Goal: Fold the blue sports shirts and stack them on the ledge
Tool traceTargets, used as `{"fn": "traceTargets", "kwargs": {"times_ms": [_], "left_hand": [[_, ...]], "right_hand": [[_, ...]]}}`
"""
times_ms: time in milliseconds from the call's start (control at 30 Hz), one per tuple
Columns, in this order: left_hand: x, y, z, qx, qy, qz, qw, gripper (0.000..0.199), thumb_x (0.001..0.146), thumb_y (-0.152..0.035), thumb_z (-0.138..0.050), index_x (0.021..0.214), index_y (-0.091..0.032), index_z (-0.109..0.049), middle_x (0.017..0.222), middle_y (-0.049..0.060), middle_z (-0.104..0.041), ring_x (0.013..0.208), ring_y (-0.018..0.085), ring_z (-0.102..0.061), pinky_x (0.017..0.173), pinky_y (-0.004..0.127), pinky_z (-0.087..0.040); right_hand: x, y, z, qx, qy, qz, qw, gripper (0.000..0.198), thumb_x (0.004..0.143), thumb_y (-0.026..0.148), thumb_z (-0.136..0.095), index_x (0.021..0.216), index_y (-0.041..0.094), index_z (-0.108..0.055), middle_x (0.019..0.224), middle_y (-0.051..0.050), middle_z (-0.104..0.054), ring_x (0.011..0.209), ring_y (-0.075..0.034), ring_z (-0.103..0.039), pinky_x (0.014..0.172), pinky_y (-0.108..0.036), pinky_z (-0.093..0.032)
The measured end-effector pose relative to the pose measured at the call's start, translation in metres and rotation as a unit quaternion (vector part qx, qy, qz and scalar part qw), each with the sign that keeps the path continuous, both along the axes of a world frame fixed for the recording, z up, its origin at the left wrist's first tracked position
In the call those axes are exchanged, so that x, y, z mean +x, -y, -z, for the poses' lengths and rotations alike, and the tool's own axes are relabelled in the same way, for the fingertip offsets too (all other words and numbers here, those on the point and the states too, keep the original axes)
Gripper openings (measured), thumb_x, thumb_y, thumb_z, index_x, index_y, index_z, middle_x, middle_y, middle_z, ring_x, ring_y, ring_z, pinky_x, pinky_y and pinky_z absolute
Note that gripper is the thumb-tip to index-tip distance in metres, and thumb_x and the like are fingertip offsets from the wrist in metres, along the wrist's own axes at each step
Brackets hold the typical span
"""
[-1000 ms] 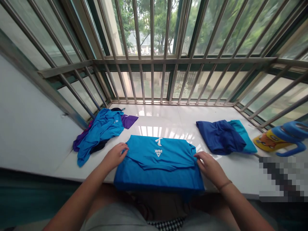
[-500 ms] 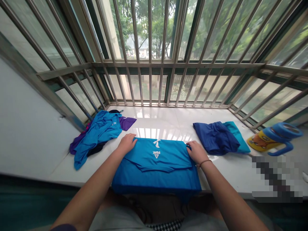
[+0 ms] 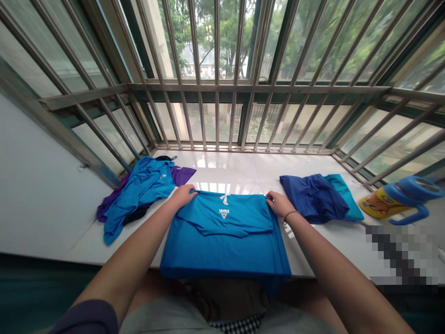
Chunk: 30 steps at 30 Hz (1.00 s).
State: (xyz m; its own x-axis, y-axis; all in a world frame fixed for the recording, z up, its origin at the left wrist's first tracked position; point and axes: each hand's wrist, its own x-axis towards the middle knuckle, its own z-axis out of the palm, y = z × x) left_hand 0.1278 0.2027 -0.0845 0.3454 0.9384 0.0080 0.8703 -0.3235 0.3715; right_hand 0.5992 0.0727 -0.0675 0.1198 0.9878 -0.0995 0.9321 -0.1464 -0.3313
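A blue T-shirt [image 3: 222, 253] with white lettering lies partly folded on the white sill, its top part turned down so the print reads upside down. Its near end hangs over the front edge. My left hand [image 3: 185, 195] is closed on the left end of the far fold. At the right end of that same fold, my right hand [image 3: 279, 204] pinches the fabric between thumb and fingers. A thin bracelet circles my right wrist.
A rumpled heap of blue, purple and dark clothes [image 3: 139, 190] lies on the left. Folded navy [image 3: 313, 197] and teal [image 3: 344, 195] garments lie to the right, beside a blue and yellow bottle [image 3: 385, 202]. Metal bars [image 3: 217, 118] close off the window behind the sill [image 3: 239, 164].
Both hands have moved slightly away from me, drawing the shirt's far fold with them. More of the lower layer shows toward me. The right fingers now pinch the edge.
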Motion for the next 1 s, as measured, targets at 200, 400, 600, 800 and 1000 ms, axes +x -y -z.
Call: {"fn": "traceTargets", "kwargs": {"times_ms": [200, 400, 600, 800, 1000], "left_hand": [[0.014, -0.027, -0.007, 0.047, 0.025, -0.065, 0.996, 0.023, 0.093, -0.037, -0.072, 0.108, -0.019, -0.076, 0.113, 0.013, -0.078, 0.108, 0.033, -0.073, 0.093, 0.04, -0.058], [-0.004, 0.014, -0.015, 0.138, 0.057, -0.1, 0.984, 0.034, 0.103, -0.031, -0.053, 0.129, -0.015, -0.068, 0.132, 0.019, -0.07, 0.127, 0.035, -0.066, 0.112, 0.05, -0.053], [-0.034, 0.136, 0.023, 0.168, 0.077, 0.017, 0.983, 0.037, 0.111, -0.035, -0.043, 0.132, -0.022, -0.07, 0.135, 0.013, -0.075, 0.127, 0.031, -0.069, 0.116, 0.05, -0.054], [-0.067, 0.2, 0.059, 0.153, 0.047, -0.003, 0.987, 0.043, 0.11, -0.046, -0.048, 0.142, -0.026, -0.07, 0.157, 0.011, -0.065, 0.145, 0.035, -0.06, 0.124, 0.062, -0.046], [-0.064, 0.196, 0.055, 0.162, 0.077, -0.038, 0.983, 0.04, 0.109, -0.049, -0.051, 0.129, -0.024, -0.074, 0.149, 0.012, -0.071, 0.138, 0.036, -0.066, 0.122, 0.063, -0.049]], "right_hand": [[0.001, -0.043, -0.016, 0.021, 0.033, 0.051, 0.998, 0.027, 0.107, 0.028, -0.057, 0.122, 0.018, -0.076, 0.12, -0.012, -0.077, 0.104, -0.021, -0.07, 0.088, -0.028, -0.048], [-0.011, 0.005, -0.015, 0.046, 0.068, 0.05, 0.995, 0.045, 0.107, 0.032, -0.056, 0.146, 0.012, -0.064, 0.137, -0.021, -0.068, 0.121, -0.03, -0.067, 0.104, -0.036, -0.048], [-0.021, 0.109, 0.026, 0.094, 0.145, -0.049, 0.984, 0.038, 0.108, 0.031, -0.052, 0.141, 0.023, -0.07, 0.14, -0.015, -0.067, 0.12, -0.031, -0.065, 0.1, -0.039, -0.051], [0.01, 0.148, 0.021, 0.059, 0.165, 0.072, 0.982, 0.03, 0.107, 0.022, -0.048, 0.12, 0.017, -0.075, 0.122, -0.017, -0.073, 0.099, -0.026, -0.066, 0.09, -0.038, -0.047], [-0.01, 0.168, 0.017, 0.026, 0.062, 0.117, 0.991, 0.037, 0.111, 0.044, -0.048, 0.11, 0.016, -0.073, 0.108, -0.015, -0.075, 0.099, -0.026, -0.071, 0.088, -0.034, -0.047]]}}
